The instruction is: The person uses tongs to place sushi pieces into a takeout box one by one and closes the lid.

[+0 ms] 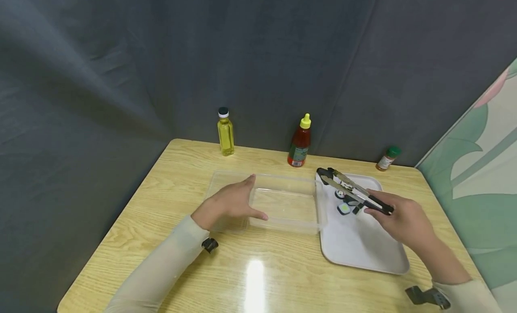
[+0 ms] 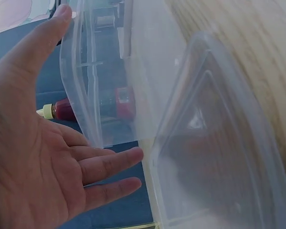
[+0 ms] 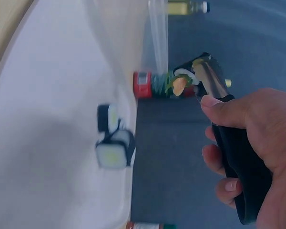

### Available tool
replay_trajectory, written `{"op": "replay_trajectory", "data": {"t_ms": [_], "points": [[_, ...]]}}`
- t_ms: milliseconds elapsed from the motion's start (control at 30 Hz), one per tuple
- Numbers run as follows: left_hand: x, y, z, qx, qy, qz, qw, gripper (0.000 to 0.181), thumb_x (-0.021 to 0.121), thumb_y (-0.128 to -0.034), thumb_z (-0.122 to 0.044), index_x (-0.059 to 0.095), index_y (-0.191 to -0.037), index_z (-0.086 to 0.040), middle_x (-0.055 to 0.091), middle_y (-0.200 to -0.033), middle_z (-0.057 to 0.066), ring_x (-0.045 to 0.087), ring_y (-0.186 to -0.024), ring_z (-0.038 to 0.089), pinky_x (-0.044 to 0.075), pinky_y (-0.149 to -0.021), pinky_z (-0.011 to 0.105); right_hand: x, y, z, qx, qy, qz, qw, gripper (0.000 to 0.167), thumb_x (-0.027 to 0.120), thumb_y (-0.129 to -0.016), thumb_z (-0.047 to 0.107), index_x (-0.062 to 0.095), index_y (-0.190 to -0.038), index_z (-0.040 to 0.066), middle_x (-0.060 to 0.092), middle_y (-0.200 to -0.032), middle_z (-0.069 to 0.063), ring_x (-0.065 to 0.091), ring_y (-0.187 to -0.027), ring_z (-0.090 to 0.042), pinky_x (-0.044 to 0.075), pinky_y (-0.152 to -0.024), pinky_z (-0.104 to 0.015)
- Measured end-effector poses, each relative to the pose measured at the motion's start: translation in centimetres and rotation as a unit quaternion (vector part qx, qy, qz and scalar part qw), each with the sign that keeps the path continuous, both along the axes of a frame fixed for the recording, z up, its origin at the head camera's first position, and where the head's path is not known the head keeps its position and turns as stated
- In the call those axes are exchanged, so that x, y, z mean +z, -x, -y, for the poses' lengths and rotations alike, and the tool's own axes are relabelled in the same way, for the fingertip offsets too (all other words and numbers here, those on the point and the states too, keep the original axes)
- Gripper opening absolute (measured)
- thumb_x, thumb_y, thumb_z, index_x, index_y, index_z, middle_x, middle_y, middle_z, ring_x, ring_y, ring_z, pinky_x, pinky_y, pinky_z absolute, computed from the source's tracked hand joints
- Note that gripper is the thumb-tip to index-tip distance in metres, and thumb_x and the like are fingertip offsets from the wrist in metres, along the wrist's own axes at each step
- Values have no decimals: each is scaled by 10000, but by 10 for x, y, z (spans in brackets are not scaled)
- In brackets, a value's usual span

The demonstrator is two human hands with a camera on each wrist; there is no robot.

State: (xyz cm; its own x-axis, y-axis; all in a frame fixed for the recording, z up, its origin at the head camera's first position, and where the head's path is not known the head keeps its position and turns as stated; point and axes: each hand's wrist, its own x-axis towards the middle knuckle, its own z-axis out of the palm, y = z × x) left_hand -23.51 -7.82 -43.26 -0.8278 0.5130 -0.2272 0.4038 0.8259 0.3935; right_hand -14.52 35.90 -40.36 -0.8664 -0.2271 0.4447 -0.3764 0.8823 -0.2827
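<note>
My right hand (image 1: 408,219) grips the black-handled metal tongs (image 1: 375,204) above the grey tray. Between the tong tips is a sushi roll (image 3: 179,86) with dark wrapping and orange and green filling. Below the tongs, several more sushi rolls (image 1: 343,209) lie on the tray (image 1: 359,245). My left hand (image 1: 230,200) is at the left end of a clear plastic container (image 1: 282,226), thumb and fingers spread apart at its rim; whether it touches is hard to tell. Beside the container on the left lies a clear lid (image 2: 214,143), partly behind that hand.
Along the back edge of the wooden table (image 1: 161,183) stand an oil bottle (image 1: 226,136) and a red sauce bottle (image 1: 300,145) with a yellow cap. A small green-capped jar (image 1: 387,158) is at the back right. Dark cloth (image 1: 258,71) hangs behind.
</note>
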Motion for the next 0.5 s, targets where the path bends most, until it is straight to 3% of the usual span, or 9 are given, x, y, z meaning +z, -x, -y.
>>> {"op": "replay_trajectory", "data": {"t_ms": [200, 367, 500], "points": [[7, 0, 0, 49, -75, 89, 9999, 1408, 785, -759, -800, 78, -1698, -24, 192, -1775, 126, 318, -1615, 314, 374, -1278, 458, 6, 4, 24, 495, -78, -105, 9987, 511, 943, -767, 107, 783, -1252, 108, 798, -897, -66, 359, -574, 36, 311, -507, -204], [9, 1, -1, 15, -82, 86, 9999, 1409, 815, -750, -773, 97, -1691, -9, 231, -1763, 139, 344, -1603, 321, 391, -1267, 460, 9, 8, 42, 767, -96, 67, 9970, 517, 935, -787, 118, 779, -1278, 160, 827, -1046, -95, 405, -608, 5, 343, -532, -205], [10, 2, -1, 23, -102, 129, 9999, 1421, 824, -738, -773, 99, -1691, -7, 228, -1763, 142, 335, -1607, 324, 383, -1271, 466, 10, 11, 55, 896, -110, 238, 9956, 509, 929, -806, 139, 776, -1290, 176, 817, -982, -47, 387, -592, 4, 349, -530, -201]]}}
